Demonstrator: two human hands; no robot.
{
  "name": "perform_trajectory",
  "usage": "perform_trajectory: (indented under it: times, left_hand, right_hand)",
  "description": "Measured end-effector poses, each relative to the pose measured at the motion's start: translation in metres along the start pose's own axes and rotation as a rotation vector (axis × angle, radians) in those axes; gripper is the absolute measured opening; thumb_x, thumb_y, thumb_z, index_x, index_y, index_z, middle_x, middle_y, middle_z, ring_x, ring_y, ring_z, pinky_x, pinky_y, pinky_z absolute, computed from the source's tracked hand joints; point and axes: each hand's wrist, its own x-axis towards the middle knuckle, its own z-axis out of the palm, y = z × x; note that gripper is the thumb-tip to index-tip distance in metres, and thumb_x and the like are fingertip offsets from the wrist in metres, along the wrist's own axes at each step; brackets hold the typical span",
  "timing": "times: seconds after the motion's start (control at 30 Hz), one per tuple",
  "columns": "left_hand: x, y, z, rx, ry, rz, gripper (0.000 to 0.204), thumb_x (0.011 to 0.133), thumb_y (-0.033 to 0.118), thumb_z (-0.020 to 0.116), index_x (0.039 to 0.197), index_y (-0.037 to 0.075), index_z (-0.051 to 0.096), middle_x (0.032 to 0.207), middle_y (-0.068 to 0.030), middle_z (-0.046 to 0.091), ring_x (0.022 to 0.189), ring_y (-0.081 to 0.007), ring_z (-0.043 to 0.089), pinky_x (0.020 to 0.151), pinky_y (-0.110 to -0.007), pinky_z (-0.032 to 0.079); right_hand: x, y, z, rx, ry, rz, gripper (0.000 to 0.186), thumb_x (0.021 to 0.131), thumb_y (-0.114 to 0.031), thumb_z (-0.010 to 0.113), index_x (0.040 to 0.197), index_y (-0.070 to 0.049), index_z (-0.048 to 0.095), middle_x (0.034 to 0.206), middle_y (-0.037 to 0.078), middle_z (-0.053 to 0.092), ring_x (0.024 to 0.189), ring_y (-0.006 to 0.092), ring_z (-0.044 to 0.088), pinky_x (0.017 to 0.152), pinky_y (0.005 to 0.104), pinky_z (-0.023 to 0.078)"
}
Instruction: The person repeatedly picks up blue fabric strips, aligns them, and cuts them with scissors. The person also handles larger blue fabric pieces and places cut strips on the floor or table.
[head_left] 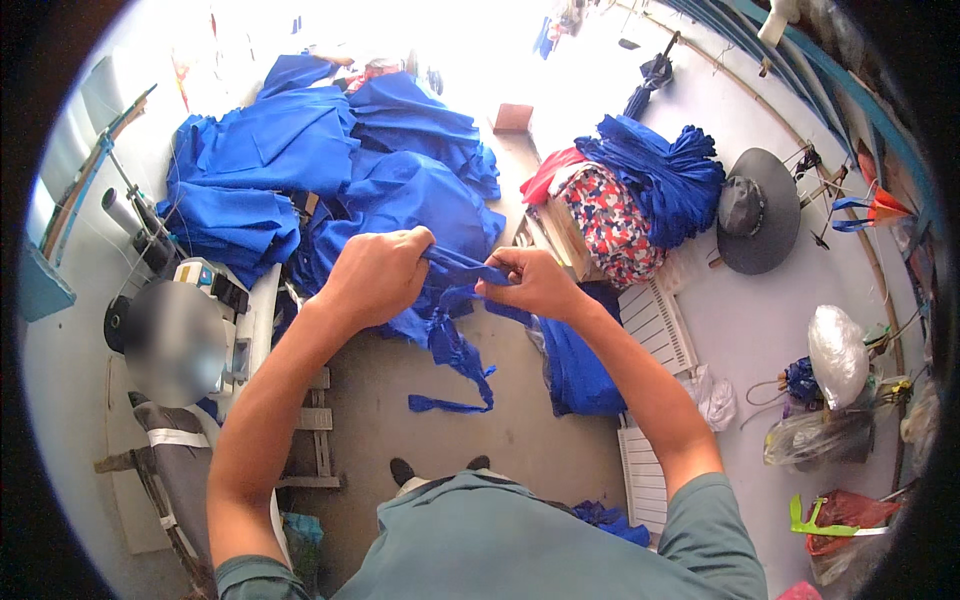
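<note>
A blue fabric strip [462, 266] stretches between my two raised hands in the middle of the view. My left hand [375, 272] is closed in a fist around one end. On the other side my right hand [530, 282] pinches it between thumb and fingers. Below them a bunched, twisted length of the same blue cloth [452, 345] hangs down, its tail trailing lower. Just past my hands lies a large heap of blue fabric [405, 195], partly hidden by my left hand.
At the left is a sewing machine [215, 285] on a table, beside a padded chair [165, 425]. Folded blue cloth [660, 180] tops a patterned bundle [605, 220] at the right. A dark hat [760, 212] and several plastic bags hang on the right wall. White slatted racks [655, 325] stand nearby.
</note>
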Motion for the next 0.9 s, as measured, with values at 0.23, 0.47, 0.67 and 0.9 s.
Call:
perform_trajectory:
  times: [0.23,0.47,0.67,0.9]
  left_hand:
    - [0.009,-0.005,-0.050,-0.356,-0.077,-0.179,0.021,0.088,0.008,0.057,0.105,-0.001,0.064,0.085,-0.0242,0.066,0.080,-0.0413,0.067,0.073,-0.046,0.052]
    - [0.006,-0.025,-0.070,-0.464,0.109,-0.197,0.016,0.089,0.001,0.054,0.101,-0.002,0.065,0.069,-0.0025,0.053,0.067,-0.0081,0.048,0.061,-0.027,0.042]
    - [-0.015,-0.049,-0.066,-0.599,0.138,-0.276,0.015,0.096,0.007,0.052,0.100,0.000,0.064,0.067,0.0006,0.054,0.059,-0.0066,0.051,0.058,-0.025,0.047]
    - [-0.053,-0.103,-0.032,-0.652,0.137,-0.364,0.013,0.097,0.004,0.052,0.103,0.002,0.064,0.067,-0.0013,0.053,0.061,-0.0076,0.052,0.055,-0.027,0.043]
  right_hand:
    - [0.021,-0.025,-0.003,0.435,-0.243,-0.014,0.028,0.090,-0.020,0.076,0.085,-0.001,0.057,0.082,0.002,0.066,0.077,0.0056,0.054,0.069,0.0253,0.045]
    - [0.030,-0.033,-0.013,0.191,-0.248,-0.054,0.029,0.086,-0.026,0.079,0.083,-0.002,0.063,0.070,-0.005,0.051,0.070,0.0054,0.045,0.061,0.0302,0.039]
    - [0.032,-0.050,-0.029,0.291,-0.397,0.083,0.028,0.090,-0.025,0.077,0.101,-0.001,0.070,0.088,0.001,0.069,0.082,0.0070,0.060,0.075,0.0255,0.049]
    - [0.015,-0.034,-0.034,0.231,-0.472,0.247,0.037,0.084,-0.031,0.081,0.101,0.000,0.070,0.088,-0.002,0.068,0.077,0.0056,0.060,0.070,0.0229,0.048]
